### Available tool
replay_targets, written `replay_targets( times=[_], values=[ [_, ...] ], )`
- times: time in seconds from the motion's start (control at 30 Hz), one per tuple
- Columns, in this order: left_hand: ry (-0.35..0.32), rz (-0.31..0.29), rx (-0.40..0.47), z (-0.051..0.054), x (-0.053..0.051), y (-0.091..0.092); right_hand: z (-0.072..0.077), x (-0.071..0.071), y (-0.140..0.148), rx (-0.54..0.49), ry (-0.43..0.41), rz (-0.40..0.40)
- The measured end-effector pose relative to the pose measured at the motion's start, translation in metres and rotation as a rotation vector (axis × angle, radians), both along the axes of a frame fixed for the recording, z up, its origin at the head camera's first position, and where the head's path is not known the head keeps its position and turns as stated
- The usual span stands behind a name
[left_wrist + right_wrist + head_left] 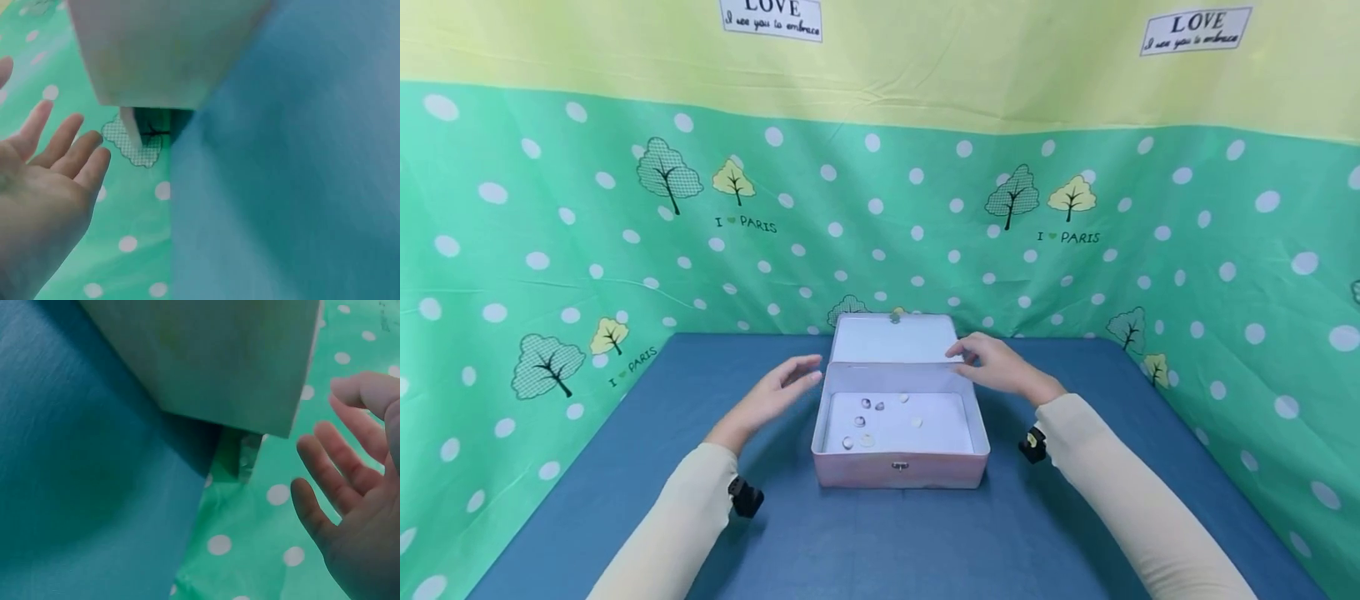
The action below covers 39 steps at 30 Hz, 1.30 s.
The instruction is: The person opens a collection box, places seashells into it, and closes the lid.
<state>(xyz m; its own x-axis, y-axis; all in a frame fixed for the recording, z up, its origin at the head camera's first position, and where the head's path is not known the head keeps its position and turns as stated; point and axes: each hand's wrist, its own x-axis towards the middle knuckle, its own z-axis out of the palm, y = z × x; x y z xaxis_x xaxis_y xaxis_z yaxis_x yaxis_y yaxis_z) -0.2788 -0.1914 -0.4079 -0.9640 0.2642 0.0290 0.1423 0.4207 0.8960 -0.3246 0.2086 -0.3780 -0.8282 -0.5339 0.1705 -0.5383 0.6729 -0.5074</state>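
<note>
A pale pink hinged tin box (900, 471) stands on the table with its lid (891, 340) tipped back. Inside, on the whitish bottom, lie several small shells (860, 422), some dark and some pale, too small to tell more. My left hand (767, 400) hovers beside the box's left side, fingers loosely bent and holding nothing. At the back right corner my right hand (996, 364) hangs over the rim near the lid, fingers relaxed, nothing in its grasp. Both wrist views show the left palm (47, 194) and the right palm (369, 531) apart from the box's side wall.
A dark blue cloth covers the table (880, 550). Behind and at both sides hangs a green and yellow curtain (880, 208) with white dots and printed trees. A small black camera sits on each wrist.
</note>
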Motion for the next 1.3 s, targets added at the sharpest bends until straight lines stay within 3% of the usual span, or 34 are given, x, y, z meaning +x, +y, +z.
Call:
replay_targets(
  times=[0.17, 0.37, 0.5, 0.67, 0.97, 1.3],
  values=[
    [-0.069, 0.074, 0.183, 0.003, -0.018, -0.001, -0.007, -0.007, 0.008, -0.085, -0.022, -0.087],
    [-0.184, 0.134, 0.272, -0.005, -0.037, 0.001, -0.016, -0.016, 0.008, -0.134, -0.091, -0.193],
    [-0.228, 0.169, 0.271, -0.011, -0.048, 0.006, -0.026, -0.024, 0.007, -0.155, -0.171, -0.274],
    [-0.255, 0.168, 0.241, -0.018, -0.057, 0.013, -0.038, -0.031, 0.005, -0.156, -0.247, -0.33],
    [-0.286, 0.183, 0.15, -0.027, -0.067, 0.021, -0.048, -0.034, 0.001, -0.188, -0.362, -0.343],
    [-0.286, 0.196, 0.087, -0.028, -0.07, 0.031, -0.053, -0.035, 0.001, -0.287, -0.463, -0.344]
  ],
)
